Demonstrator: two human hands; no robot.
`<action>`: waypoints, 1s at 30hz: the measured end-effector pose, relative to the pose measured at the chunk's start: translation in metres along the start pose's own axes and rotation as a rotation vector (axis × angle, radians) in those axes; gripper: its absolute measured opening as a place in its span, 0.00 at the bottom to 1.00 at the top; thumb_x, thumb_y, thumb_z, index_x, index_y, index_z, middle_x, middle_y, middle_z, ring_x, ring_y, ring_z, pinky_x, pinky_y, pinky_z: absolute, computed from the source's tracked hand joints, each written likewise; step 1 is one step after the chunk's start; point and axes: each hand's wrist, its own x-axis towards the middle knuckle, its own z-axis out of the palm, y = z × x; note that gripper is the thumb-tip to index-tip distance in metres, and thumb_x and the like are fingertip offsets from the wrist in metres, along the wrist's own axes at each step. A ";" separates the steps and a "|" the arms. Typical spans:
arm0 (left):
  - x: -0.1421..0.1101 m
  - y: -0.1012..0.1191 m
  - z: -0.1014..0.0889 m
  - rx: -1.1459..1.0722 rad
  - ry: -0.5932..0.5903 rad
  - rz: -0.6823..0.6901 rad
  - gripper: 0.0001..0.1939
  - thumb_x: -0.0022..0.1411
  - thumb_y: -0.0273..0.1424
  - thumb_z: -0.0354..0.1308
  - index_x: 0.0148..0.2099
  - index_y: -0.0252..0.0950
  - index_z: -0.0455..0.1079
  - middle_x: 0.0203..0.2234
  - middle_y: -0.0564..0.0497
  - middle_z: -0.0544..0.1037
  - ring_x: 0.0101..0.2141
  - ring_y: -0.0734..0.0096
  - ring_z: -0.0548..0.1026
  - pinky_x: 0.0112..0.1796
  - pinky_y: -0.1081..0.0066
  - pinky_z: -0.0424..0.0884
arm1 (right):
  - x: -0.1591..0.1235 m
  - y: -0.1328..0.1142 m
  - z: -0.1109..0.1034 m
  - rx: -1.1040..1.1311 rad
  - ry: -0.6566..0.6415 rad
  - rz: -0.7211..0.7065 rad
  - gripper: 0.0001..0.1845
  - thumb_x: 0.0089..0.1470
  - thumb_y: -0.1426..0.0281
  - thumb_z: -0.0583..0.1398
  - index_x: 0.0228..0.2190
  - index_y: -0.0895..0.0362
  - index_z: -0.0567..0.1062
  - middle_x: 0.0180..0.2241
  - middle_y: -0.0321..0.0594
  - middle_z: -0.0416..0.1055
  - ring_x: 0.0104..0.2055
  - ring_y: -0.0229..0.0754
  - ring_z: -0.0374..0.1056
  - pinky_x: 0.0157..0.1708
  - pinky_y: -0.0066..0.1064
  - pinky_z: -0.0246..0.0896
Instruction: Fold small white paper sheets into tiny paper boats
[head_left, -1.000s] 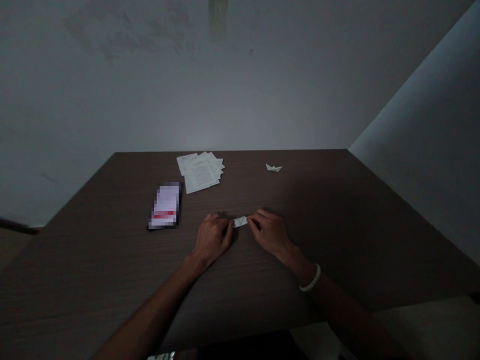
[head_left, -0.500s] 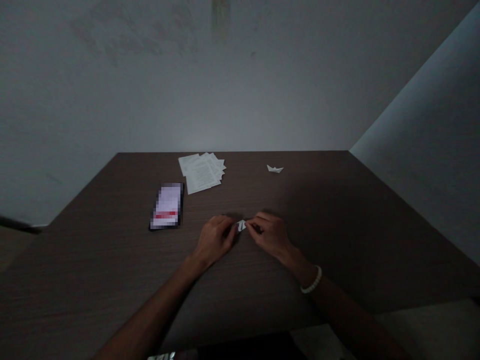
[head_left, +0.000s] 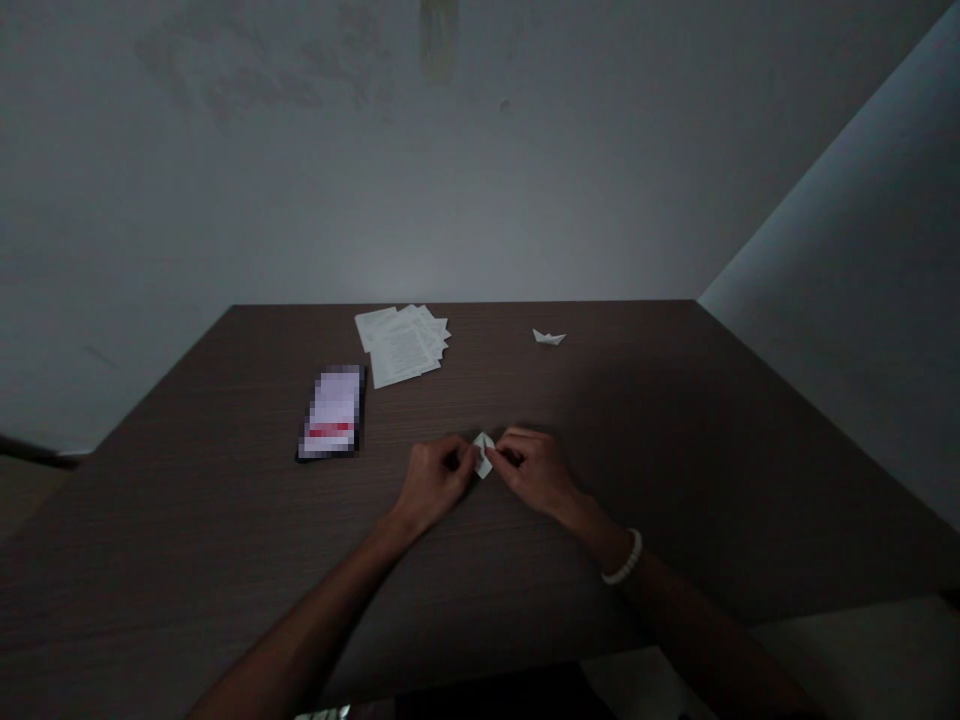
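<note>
Brown wood-grain table [head_left: 645, 480], grey wall [head_left: 480, 180] behind — left hand [head_left: 436, 482] and right hand [head_left: 534, 470] pinch folded paper [head_left: 484, 454].

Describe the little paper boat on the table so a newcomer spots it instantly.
On the dark brown wood-grain table, go near the far edge, right of the loose stack of white printed sheets. The small white folded paper boat sits there alone, unlike the white folded paper pinched between the left hand and right hand.

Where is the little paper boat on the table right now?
In the head view, the small folded paper boat sits near the far edge of the dark wood-grain table, right of the stack of printed sheets and beyond the person's right hand.
</note>
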 end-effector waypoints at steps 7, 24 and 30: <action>-0.001 0.000 -0.002 0.043 -0.081 0.020 0.18 0.63 0.36 0.50 0.24 0.33 0.65 0.17 0.56 0.66 0.19 0.78 0.62 0.24 0.76 0.55 | -0.002 0.002 0.004 -0.060 -0.011 0.043 0.13 0.56 0.71 0.60 0.20 0.57 0.72 0.22 0.32 0.65 0.23 0.32 0.60 0.26 0.26 0.50; 0.002 -0.007 0.001 -0.058 0.042 0.066 0.16 0.63 0.38 0.54 0.46 0.34 0.74 0.22 0.55 0.73 0.22 0.75 0.69 0.27 0.75 0.64 | -0.002 0.007 0.003 -0.058 -0.041 -0.037 0.11 0.56 0.70 0.60 0.23 0.57 0.76 0.22 0.33 0.67 0.22 0.32 0.58 0.25 0.26 0.49; 0.003 -0.006 -0.001 -0.056 0.069 0.038 0.15 0.64 0.38 0.54 0.35 0.33 0.75 0.22 0.52 0.75 0.23 0.73 0.70 0.28 0.74 0.64 | -0.002 0.004 0.001 -0.062 -0.008 -0.058 0.07 0.57 0.68 0.61 0.31 0.55 0.79 0.25 0.34 0.72 0.24 0.33 0.61 0.26 0.27 0.53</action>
